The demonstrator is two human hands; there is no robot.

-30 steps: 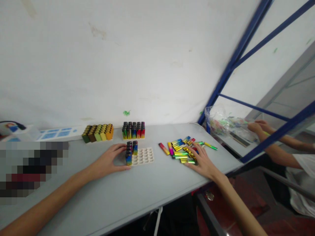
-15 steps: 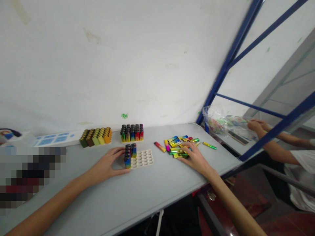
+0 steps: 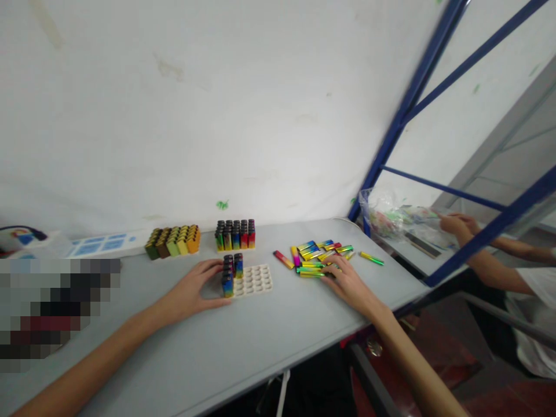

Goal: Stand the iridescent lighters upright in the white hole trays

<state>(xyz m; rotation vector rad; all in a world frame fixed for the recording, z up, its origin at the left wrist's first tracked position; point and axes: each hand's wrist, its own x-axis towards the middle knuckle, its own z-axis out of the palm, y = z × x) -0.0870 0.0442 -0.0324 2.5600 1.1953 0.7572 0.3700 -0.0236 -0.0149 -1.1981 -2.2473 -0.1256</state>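
My left hand [image 3: 191,294] curves round the left end of a white tray [image 3: 257,282] with several rows of round-edged slots. Thumb and fingers hold it at the front and back corners. Shiny rainbow lighters [image 3: 228,284] with black tops stand upright in the tray's left end, while the slots to the right show bare. My right hand [image 3: 347,282] rests at the right edge of a loose pile of metallic lighters [image 3: 310,264], yellow, green, blue and red. Its fingers are bent but apart, touching the nearest yellow-green ones; the fingertips are partly hidden.
A filled block of rainbow lighters [image 3: 236,236] stands by the wall, left of it a block of gold and green lighters [image 3: 174,240]. One green-yellow lighter [image 3: 372,258] lies apart at right. Beyond the blue metal frame [image 3: 391,136], another person's hands [image 3: 456,225] work near a plastic bag [image 3: 382,211].
My right hand has drawn slightly right and down off the pile, and the front lighters lie shifted a little left. My left hand stays at the tray.
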